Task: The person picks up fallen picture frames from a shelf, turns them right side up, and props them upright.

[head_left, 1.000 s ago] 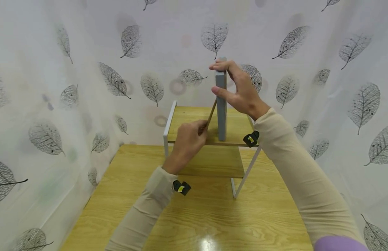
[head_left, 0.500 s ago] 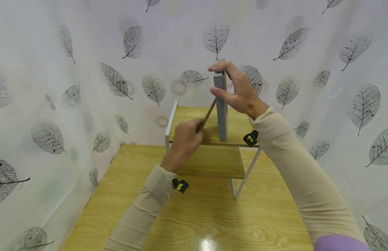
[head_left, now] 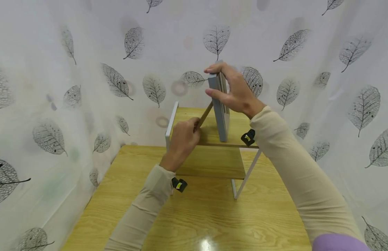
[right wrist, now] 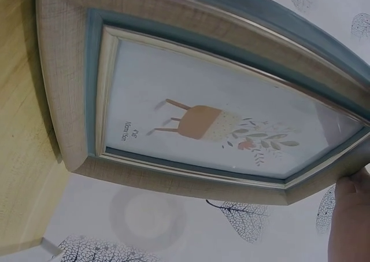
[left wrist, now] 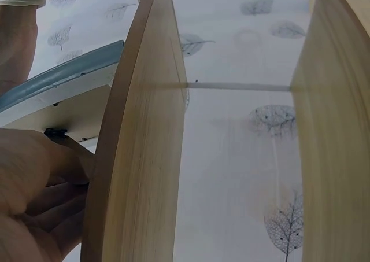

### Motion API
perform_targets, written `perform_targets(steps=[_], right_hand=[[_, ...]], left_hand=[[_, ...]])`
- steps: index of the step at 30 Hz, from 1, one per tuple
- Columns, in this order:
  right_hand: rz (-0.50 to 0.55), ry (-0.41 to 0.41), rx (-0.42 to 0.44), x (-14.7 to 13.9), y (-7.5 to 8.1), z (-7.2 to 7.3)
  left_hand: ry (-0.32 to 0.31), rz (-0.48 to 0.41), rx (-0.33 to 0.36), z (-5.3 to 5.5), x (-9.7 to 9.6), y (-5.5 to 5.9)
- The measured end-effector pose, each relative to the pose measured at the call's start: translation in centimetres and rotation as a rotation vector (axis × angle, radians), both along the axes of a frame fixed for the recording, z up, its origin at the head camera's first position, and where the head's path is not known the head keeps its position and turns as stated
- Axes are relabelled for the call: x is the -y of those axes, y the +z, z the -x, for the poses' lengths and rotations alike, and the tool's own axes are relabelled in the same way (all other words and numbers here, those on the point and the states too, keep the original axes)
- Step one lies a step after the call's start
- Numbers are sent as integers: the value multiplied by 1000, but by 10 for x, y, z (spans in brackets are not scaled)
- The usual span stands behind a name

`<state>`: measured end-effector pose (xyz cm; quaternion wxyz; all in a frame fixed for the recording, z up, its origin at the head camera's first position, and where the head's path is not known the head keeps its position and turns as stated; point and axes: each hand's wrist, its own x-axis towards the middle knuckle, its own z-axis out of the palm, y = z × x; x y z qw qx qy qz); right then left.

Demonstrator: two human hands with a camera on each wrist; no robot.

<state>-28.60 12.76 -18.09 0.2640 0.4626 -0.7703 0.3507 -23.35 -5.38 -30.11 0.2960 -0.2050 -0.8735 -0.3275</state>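
A picture frame (head_left: 219,113) with blue-grey edges stands on the top board (head_left: 186,115) of a small two-tier shelf, its upper end leaning left. My right hand (head_left: 233,91) grips its upper part, thumb on the near edge and fingers over the top. My left hand (head_left: 183,139) pinches the lower end of the thin support leg (head_left: 206,114), which slants out from the frame's back. From the right wrist, the frame's front (right wrist: 60,82) shows a print of a plant in a legged pot. A black hinge (left wrist: 56,133) holds the leg to the backing.
The shelf has white metal side frames (head_left: 248,170) and a lower board (head_left: 216,162). It stands on a wood-grain table (head_left: 244,223). A white curtain with leaf prints (head_left: 153,42) hangs behind and at both sides.
The frame's top has tipped left with my right hand, and more of its front shows. My left hand has moved slightly left, swinging the leg farther out from the back.
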Motion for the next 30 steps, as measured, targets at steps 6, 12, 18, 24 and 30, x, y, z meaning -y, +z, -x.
perform_targets(steps=[6, 12, 18, 24, 30], right_hand=[[-17, -3, -43, 4, -1, 4], [-51, -12, -13, 11, 1, 6], [-79, -48, 59, 15, 2, 4], [-81, -67, 98, 16, 2, 3], [-89, -86, 98, 17, 4, 0]], left_hand=[[25, 12, 31, 1, 2, -1], [56, 16, 67, 2, 4, -1], [72, 14, 100, 3, 4, -1], [86, 4, 104, 3, 4, -1], [132, 23, -23, -2, 3, 0]])
